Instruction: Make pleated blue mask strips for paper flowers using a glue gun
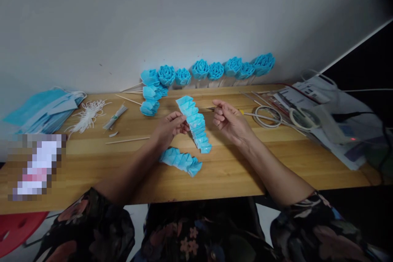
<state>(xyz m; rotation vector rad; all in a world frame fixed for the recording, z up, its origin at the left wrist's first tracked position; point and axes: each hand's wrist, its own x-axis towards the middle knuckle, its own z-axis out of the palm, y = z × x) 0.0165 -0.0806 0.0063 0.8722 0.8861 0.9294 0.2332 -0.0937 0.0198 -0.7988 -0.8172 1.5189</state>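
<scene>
My left hand (170, 128) pinches a long blue folded strip (194, 124), made of pleated mask fabric, and holds it up over the wooden table (92, 159). My right hand (229, 122) hovers just right of the strip with fingers curled, thumb and forefinger pinched near a thin stick (211, 109). A second folded blue strip (181, 160) lies flat on the table under my left wrist.
Several finished blue fabric roses (215, 69) on sticks lean against the wall. Blue face masks (39, 110) are stacked at the far left, beside white ear loops (87, 115). Tape rolls (299, 118), wire (267, 116) and a plastic bag (337, 127) lie right.
</scene>
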